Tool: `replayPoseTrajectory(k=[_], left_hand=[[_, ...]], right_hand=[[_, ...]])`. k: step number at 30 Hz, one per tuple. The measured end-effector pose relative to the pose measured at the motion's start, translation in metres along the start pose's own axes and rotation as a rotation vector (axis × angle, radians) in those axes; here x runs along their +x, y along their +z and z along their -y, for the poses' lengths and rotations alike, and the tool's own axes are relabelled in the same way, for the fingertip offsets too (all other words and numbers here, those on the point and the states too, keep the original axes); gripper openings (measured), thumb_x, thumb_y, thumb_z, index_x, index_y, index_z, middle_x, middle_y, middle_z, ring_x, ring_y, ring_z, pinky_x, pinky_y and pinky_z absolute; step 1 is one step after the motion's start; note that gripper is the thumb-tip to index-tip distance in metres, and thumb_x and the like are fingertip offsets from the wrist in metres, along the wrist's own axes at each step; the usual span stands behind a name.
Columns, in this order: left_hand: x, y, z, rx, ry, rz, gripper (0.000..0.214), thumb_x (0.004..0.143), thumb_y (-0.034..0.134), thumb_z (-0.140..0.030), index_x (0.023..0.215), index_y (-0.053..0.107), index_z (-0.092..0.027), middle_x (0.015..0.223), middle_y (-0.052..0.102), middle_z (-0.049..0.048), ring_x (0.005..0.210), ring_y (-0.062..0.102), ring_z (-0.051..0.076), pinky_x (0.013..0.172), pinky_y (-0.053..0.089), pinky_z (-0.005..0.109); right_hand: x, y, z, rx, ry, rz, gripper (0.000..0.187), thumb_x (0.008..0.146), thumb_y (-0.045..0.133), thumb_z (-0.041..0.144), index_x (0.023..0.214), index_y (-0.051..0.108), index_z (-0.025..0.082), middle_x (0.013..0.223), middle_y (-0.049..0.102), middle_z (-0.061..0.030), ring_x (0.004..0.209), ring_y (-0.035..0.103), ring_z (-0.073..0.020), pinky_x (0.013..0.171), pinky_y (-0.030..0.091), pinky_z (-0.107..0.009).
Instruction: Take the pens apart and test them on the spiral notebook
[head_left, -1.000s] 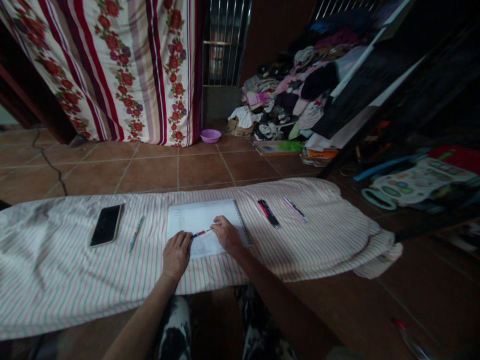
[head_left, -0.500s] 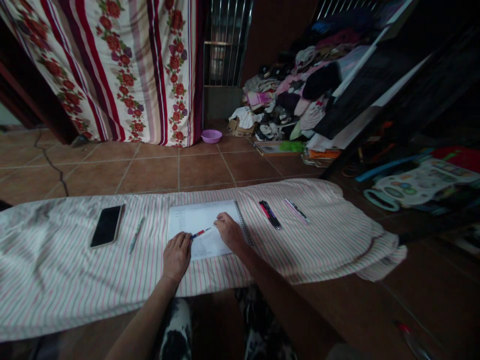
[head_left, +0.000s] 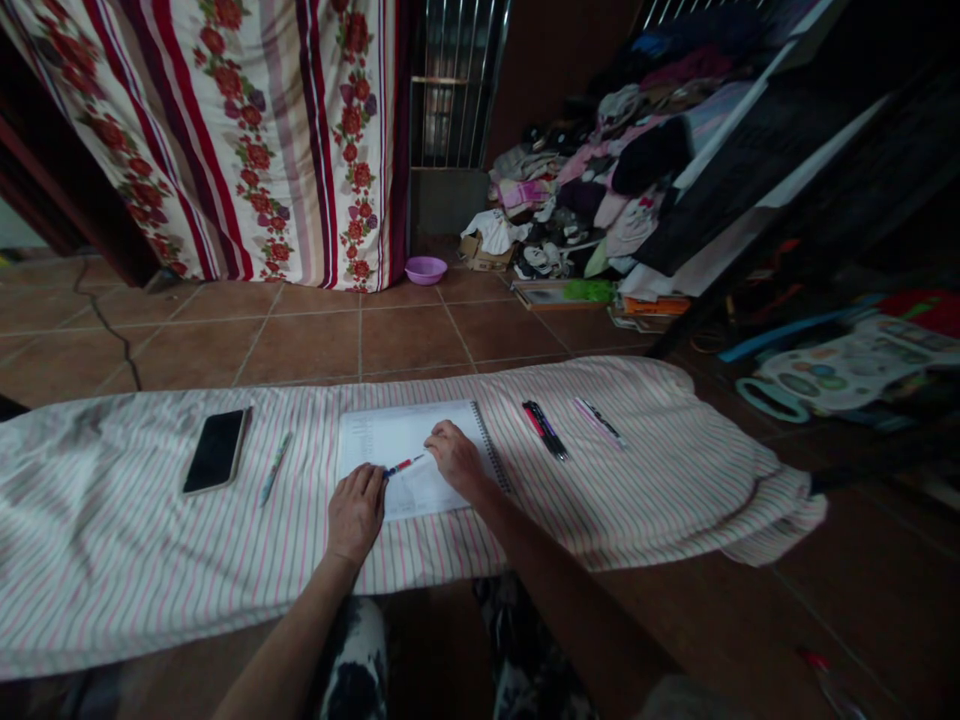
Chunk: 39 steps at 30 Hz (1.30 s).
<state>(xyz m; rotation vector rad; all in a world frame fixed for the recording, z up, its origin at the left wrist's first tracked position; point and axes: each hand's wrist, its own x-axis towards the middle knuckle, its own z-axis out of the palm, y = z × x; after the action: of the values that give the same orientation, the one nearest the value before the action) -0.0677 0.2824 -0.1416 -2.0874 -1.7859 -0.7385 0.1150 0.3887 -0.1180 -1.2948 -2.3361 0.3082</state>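
Observation:
A spiral notebook (head_left: 401, 425) lies open on the striped cloth, its coil on the right. My left hand (head_left: 355, 510) rests on the notebook's lower left edge, its fingers closed on the back end of a slim pen (head_left: 403, 466) with blue, red and white parts. The pen slants up to the right, low over the page. At its far tip, my right hand (head_left: 456, 462) is closed in a pinch. What sits between those fingertips is too small to make out.
Left of the notebook lie a phone (head_left: 216, 452) and a patterned pen (head_left: 276, 468). To the right are several dark pens (head_left: 545, 432) and a pink-and-white pair (head_left: 600, 422). Beyond the cloth-covered surface (head_left: 645, 480), a purple basin (head_left: 426, 271) and a clothes pile (head_left: 577, 200) stand on the tiles.
My right hand has shifted very slightly left along the pen's tip. The left hand keeps its hold. The whole view has moved a little with my head.

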Motion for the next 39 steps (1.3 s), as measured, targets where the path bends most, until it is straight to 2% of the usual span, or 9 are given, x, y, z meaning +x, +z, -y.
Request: replayPoseTrajectory(k=[6, 11, 20, 23, 30, 35, 39], left_hand=[[0.000, -0.001, 0.000, -0.021, 0.000, 0.002, 0.025, 0.088, 0.043, -0.023, 0.106, 0.060, -0.017, 0.102, 0.066, 0.0115, 0.098, 0.058, 0.023, 0.079, 0.046, 0.036], [0.001, -0.002, -0.001, -0.008, 0.005, 0.003, 0.025, 0.088, 0.043, -0.023, 0.105, 0.060, -0.016, 0.101, 0.066, 0.0117, 0.098, 0.059, 0.023, 0.079, 0.046, 0.036], [0.001, -0.002, -0.001, 0.004, 0.010, 0.008, 0.024, 0.088, 0.044, -0.024, 0.104, 0.060, -0.015, 0.101, 0.065, 0.0115, 0.097, 0.058, 0.023, 0.078, 0.045, 0.035], [0.000, -0.002, 0.000, 0.005, 0.009, 0.010, 0.024, 0.088, 0.044, -0.024, 0.104, 0.060, -0.015, 0.101, 0.065, 0.0110, 0.097, 0.058, 0.023, 0.078, 0.044, 0.035], [-0.001, -0.001, 0.001, 0.003, 0.006, 0.012, 0.024, 0.088, 0.045, -0.023, 0.105, 0.060, -0.014, 0.101, 0.065, 0.0111, 0.097, 0.057, 0.023, 0.081, 0.044, 0.035], [0.000, -0.001, 0.001, 0.000, 0.011, -0.007, 0.023, 0.087, 0.047, -0.023, 0.103, 0.060, -0.013, 0.100, 0.065, 0.0110, 0.095, 0.058, 0.023, 0.079, 0.045, 0.035], [0.001, -0.002, 0.001, -0.009, 0.017, -0.017, 0.022, 0.087, 0.048, -0.022, 0.102, 0.060, -0.013, 0.099, 0.065, 0.0109, 0.094, 0.058, 0.023, 0.079, 0.046, 0.035]], right_hand=[[-0.005, -0.002, -0.001, 0.011, 0.023, -0.016, 0.018, 0.081, 0.055, 0.013, 0.089, 0.069, 0.022, 0.095, 0.060, -0.0045, 0.088, 0.056, -0.0150, 0.079, 0.045, -0.025], [-0.012, -0.009, -0.001, 0.009, 0.069, -0.077, 0.019, 0.082, 0.054, 0.013, 0.091, 0.068, 0.022, 0.097, 0.059, -0.0050, 0.087, 0.056, -0.0151, 0.077, 0.046, -0.025], [-0.053, -0.002, 0.000, -0.022, 0.048, -0.058, 0.018, 0.085, 0.052, 0.022, 0.098, 0.065, 0.022, 0.094, 0.057, -0.0057, 0.083, 0.057, -0.0157, 0.076, 0.047, -0.027], [-0.059, 0.002, 0.001, -0.005, 0.026, -0.047, 0.019, 0.086, 0.051, 0.021, 0.098, 0.065, 0.023, 0.093, 0.057, -0.0049, 0.084, 0.056, -0.0153, 0.076, 0.046, -0.026], [-0.047, 0.003, 0.007, -0.019, 0.056, -0.029, 0.015, 0.086, 0.052, 0.020, 0.092, 0.066, 0.020, 0.093, 0.059, -0.0056, 0.085, 0.057, -0.0154, 0.076, 0.045, -0.025], [-0.035, -0.009, 0.013, -0.081, 0.080, 0.106, 0.015, 0.087, 0.051, 0.023, 0.092, 0.065, 0.020, 0.095, 0.060, -0.0048, 0.086, 0.057, -0.0142, 0.072, 0.044, -0.023], [-0.027, -0.014, 0.012, -0.137, 0.023, 0.181, 0.018, 0.089, 0.047, 0.025, 0.089, 0.065, 0.021, 0.095, 0.060, -0.0042, 0.084, 0.056, -0.0139, 0.068, 0.042, -0.022]])
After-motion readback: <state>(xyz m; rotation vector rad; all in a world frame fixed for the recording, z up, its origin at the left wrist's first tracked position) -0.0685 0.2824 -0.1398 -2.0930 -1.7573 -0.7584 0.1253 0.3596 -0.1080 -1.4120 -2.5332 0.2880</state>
